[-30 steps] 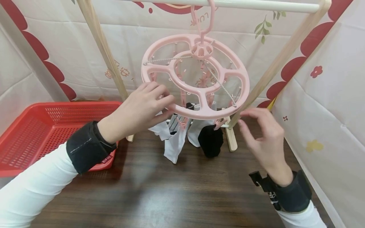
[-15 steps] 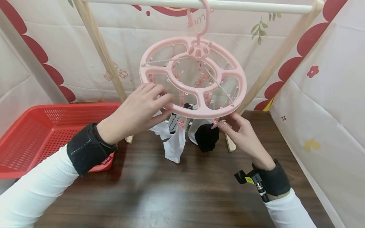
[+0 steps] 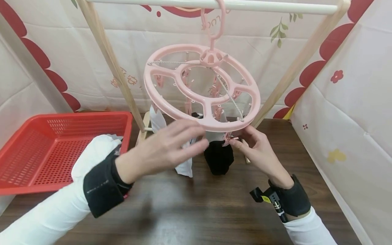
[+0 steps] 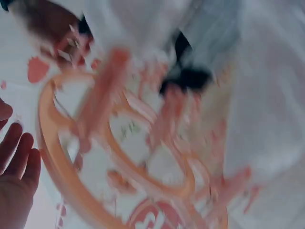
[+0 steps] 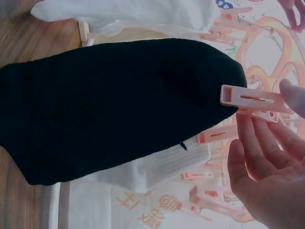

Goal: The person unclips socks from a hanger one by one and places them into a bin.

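Observation:
A round pink drying hanger [image 3: 207, 110] hangs by its hook, with socks clipped below it. My right hand [image 3: 260, 146] pinches a pink clothespin [image 5: 257, 101] at the front right of the ring. A black sock [image 3: 218, 158] hangs from that clothespin; the right wrist view shows it gripped at one end. My left hand [image 3: 166, 146] is in front of the ring, blurred, its fingers extended and holding nothing visible. Behind it hangs a white sock [image 3: 184, 168], partly covered by the hand. Another white piece [image 3: 157, 119] hangs at the ring's left side.
A red basket [image 3: 76, 115] stands at the left with white cloth [image 3: 95, 149] in it, partly behind my left wrist. The hanger's hook goes over a white rod [image 3: 263, 6] between wooden legs [image 3: 107, 51]. Printed cloth walls enclose the dark wooden table [image 3: 220, 211].
My right hand came in from the right and took hold of the black sock's clothespin. My left hand let go of the rim and moved down and right. The ring shifted left and tilted.

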Tool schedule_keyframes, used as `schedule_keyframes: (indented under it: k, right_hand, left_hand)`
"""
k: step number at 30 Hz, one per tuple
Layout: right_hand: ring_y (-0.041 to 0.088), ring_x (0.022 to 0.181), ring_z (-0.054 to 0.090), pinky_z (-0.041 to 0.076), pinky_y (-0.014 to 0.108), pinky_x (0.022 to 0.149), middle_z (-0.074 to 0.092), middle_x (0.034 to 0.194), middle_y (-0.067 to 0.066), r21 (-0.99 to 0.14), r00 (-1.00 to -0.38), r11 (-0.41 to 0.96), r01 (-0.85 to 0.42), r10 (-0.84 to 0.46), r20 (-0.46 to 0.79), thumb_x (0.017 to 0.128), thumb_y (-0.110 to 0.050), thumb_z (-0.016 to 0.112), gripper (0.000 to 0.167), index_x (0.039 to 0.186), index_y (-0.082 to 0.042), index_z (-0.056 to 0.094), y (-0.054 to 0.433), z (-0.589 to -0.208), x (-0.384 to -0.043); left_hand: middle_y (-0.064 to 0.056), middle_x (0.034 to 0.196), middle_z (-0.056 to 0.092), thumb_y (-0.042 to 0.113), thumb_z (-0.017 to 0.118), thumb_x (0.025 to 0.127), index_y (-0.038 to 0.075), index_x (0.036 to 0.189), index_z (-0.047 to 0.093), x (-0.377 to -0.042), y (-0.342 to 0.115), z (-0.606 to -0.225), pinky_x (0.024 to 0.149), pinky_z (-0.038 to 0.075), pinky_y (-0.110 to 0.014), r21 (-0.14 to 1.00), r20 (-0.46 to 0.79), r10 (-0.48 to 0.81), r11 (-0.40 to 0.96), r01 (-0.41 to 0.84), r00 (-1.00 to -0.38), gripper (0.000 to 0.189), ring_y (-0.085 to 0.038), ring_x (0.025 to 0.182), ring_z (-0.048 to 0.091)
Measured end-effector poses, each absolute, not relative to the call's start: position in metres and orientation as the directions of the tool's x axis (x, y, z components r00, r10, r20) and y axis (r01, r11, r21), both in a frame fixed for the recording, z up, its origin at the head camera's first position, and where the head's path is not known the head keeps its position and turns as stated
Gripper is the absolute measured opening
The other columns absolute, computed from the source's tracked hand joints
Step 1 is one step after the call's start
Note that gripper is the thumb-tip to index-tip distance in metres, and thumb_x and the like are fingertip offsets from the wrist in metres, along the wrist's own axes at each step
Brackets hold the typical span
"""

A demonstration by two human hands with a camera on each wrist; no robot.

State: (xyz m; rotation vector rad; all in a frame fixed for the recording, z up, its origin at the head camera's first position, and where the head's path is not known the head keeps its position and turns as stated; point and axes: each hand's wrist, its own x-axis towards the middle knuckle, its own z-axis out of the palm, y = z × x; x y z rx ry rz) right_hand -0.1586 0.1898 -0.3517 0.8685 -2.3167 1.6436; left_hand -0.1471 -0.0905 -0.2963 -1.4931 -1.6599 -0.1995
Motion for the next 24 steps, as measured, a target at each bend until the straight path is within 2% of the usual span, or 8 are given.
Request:
schedule_keyframes:
  k: [2,6,8,12,15,18,21,24]
  right_hand:
    - [0.021,0.095,0.060,0.048,0.025,0.081,0.062,0.102,0.016,-0.808,-0.811,0.213,-0.550,-0.366,0.455,0.087,0.009,0.064,0.037,0.122,0.003,0.055,0.190,-0.352,-0.158]
    - [0.021,0.094,0.060,0.049,0.025,0.081,0.062,0.103,0.016,-0.806,-0.800,0.195,-0.558,-0.383,0.461,0.088,0.007,0.064,0.034,0.121,0.002,0.056,0.189,-0.351,-0.156]
    - [0.020,0.094,0.060,0.049,0.025,0.080,0.063,0.103,0.015,-0.806,-0.802,0.199,-0.558,-0.380,0.461,0.088,0.007,0.064,0.034,0.120,0.001,0.056,0.189,-0.350,-0.155]
    - [0.020,0.093,0.060,0.049,0.025,0.078,0.063,0.103,0.016,-0.804,-0.804,0.198,-0.561,-0.362,0.472,0.087,0.009,0.064,0.034,0.119,0.003,0.057,0.189,-0.350,-0.154]
    - [0.021,0.094,0.061,0.049,0.026,0.078,0.063,0.104,0.016,-0.804,-0.801,0.195,-0.562,-0.371,0.470,0.088,0.008,0.064,0.032,0.119,0.003,0.057,0.187,-0.350,-0.154]
    - [0.022,0.095,0.061,0.050,0.027,0.078,0.064,0.105,0.014,-0.808,-0.806,0.205,-0.553,-0.377,0.456,0.089,0.004,0.064,0.031,0.119,0.001,0.057,0.186,-0.351,-0.151]
    - [0.023,0.095,0.062,0.051,0.028,0.078,0.064,0.105,0.014,-0.818,-0.810,0.187,-0.544,-0.371,0.454,0.089,0.002,0.065,0.032,0.120,0.000,0.057,0.182,-0.353,-0.150]
    - [0.023,0.096,0.062,0.051,0.028,0.078,0.064,0.106,0.015,-0.824,-0.806,0.155,-0.546,-0.365,0.466,0.090,0.003,0.064,0.032,0.121,0.000,0.057,0.180,-0.354,-0.150]
  left_hand:
    - [-0.015,0.106,0.060,-0.004,0.047,0.095,0.001,0.105,0.062,-0.142,-0.085,-0.308,0.094,0.045,-0.037,-0.419,0.664,0.742,0.266,0.868,0.093,0.019,-0.031,0.102,0.056]
    - [-0.013,0.105,0.059,-0.001,0.050,0.094,0.002,0.106,0.062,-0.140,-0.077,-0.337,0.092,0.045,-0.035,-0.337,0.664,0.747,0.297,0.893,0.002,0.018,-0.028,0.100,0.056]
    - [-0.014,0.107,0.058,0.000,0.057,0.089,0.001,0.109,0.061,-0.140,-0.072,-0.352,0.092,0.045,-0.034,-0.229,0.678,0.731,0.308,0.923,-0.076,0.021,-0.027,0.101,0.056]
    - [-0.017,0.117,0.052,0.003,0.072,0.079,-0.001,0.120,0.052,-0.141,-0.062,-0.378,0.089,0.047,-0.031,0.042,0.711,0.649,0.345,0.938,-0.270,0.046,-0.026,0.105,0.055]
    - [-0.019,0.122,0.046,0.005,0.078,0.076,-0.003,0.127,0.045,-0.143,-0.057,-0.392,0.087,0.047,-0.033,0.232,0.707,0.566,0.382,0.895,-0.425,0.061,-0.026,0.107,0.053]
    - [-0.019,0.125,0.045,0.007,0.081,0.076,-0.006,0.133,0.039,-0.146,-0.051,-0.406,0.089,0.046,-0.036,0.422,0.651,0.501,0.386,0.820,-0.571,0.072,-0.028,0.109,0.053]
    - [-0.019,0.127,0.051,0.012,0.081,0.077,-0.006,0.136,0.039,-0.146,-0.048,-0.420,0.094,0.044,-0.040,0.563,0.556,0.456,0.409,0.718,-0.695,0.074,-0.028,0.112,0.054]
    - [-0.017,0.123,0.058,0.013,0.079,0.080,-0.006,0.132,0.046,-0.145,-0.044,-0.431,0.092,0.045,-0.040,0.641,0.501,0.411,0.415,0.645,-0.762,0.064,-0.026,0.110,0.057]
